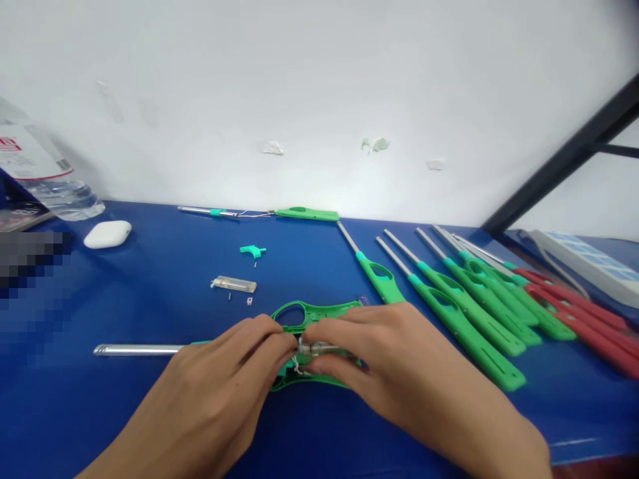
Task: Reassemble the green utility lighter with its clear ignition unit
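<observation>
A green long-nosed lighter [319, 310] lies opened up on the blue table, its casing halves spread and inner parts and thin white wires showing. Its metal tube [137, 350] points left. My left hand [214, 386] is closed around the lighter's front part near the tube. Between the thumb and fingers of my right hand [379, 352] is a clear gas tank [319, 348], held over the lower casing half. Fingers cover much of the inside. Beyond my hands lie another clear gas tank [234, 284], a teal trigger [253, 251] and a few tiny parts.
Several green lighters [464, 306] and red ones [584, 313] lie on the right. A lighter half with a loose tube [307, 213] rests by the wall. At left are a white earbud case [108, 234] and a water bottle [54, 173]; a power strip [589, 259] sits far right.
</observation>
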`<state>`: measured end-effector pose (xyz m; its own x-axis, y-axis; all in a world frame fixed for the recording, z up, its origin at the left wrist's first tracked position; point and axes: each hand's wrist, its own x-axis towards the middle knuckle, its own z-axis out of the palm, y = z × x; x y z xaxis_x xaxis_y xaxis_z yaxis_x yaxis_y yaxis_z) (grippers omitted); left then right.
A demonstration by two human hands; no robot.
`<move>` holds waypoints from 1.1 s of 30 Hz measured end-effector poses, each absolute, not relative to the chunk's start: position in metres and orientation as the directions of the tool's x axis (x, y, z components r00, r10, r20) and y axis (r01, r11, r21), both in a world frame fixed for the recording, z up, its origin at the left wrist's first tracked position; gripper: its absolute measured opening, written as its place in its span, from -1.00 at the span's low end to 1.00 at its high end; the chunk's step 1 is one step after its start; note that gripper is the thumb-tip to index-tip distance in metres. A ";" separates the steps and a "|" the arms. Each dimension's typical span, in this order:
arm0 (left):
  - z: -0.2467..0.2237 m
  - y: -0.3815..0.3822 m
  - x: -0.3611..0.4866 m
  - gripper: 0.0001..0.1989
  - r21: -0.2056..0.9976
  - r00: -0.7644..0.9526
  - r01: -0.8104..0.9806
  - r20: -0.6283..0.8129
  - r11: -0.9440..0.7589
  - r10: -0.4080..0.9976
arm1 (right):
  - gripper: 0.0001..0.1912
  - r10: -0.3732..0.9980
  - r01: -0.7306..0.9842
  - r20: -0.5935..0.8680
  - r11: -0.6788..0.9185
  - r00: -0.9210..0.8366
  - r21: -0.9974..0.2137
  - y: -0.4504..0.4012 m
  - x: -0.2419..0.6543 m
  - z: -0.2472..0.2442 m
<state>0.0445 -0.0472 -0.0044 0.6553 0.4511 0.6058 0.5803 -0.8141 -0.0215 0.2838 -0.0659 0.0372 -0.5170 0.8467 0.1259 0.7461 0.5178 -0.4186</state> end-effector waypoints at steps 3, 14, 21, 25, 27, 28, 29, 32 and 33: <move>-0.005 -0.048 0.045 -0.67 -0.013 0.644 0.583 0.617 -0.812 0.452 | -0.96 0.853 0.749 0.123 0.506 -0.507 -0.427 -0.066 0.284 0.037; -0.005 -0.050 0.045 -0.71 0.009 0.652 0.572 0.602 -0.820 0.461 | -0.95 0.859 0.756 0.107 0.494 -0.501 -0.429 -0.066 0.281 0.038; -0.007 -0.050 0.043 -0.71 0.023 0.659 0.583 0.570 -0.812 0.490 | -0.92 0.862 0.761 0.089 0.485 -0.499 -0.430 -0.067 0.281 0.039; -0.005 -0.051 0.044 -0.69 0.025 0.662 0.582 0.566 -0.813 0.492 | -0.88 0.866 0.776 0.065 0.475 -0.496 -0.414 -0.065 0.278 0.037; -0.005 -0.051 0.045 -0.69 0.024 0.665 0.590 0.552 -0.807 0.503 | -0.85 0.870 0.787 0.052 0.467 -0.490 -0.403 -0.065 0.276 0.036; -0.006 -0.052 0.046 -0.69 0.020 0.670 0.595 0.539 -0.804 0.510 | -0.84 0.870 0.791 0.049 0.468 -0.490 -0.395 -0.065 0.275 0.036; -0.006 -0.052 0.047 -0.67 0.015 0.680 0.600 0.516 -0.800 0.521 | -0.84 0.870 0.795 0.043 0.468 -0.491 -0.386 -0.065 0.274 0.036; -0.009 -0.052 0.048 -0.63 -0.003 0.709 0.614 0.444 -0.790 0.549 | -0.80 0.873 0.809 0.046 0.469 -0.486 -0.356 -0.065 0.272 0.036; -0.009 -0.052 0.048 -0.63 -0.004 0.709 0.618 0.434 -0.786 0.556 | -0.79 0.874 0.812 0.047 0.468 -0.483 -0.348 -0.065 0.272 0.037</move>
<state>0.0485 -0.0523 -0.0093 0.7091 0.5556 0.4341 0.6184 -0.7858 -0.0045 0.2721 -0.0653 0.0366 -0.4835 0.8741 0.0474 0.8123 0.4682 -0.3478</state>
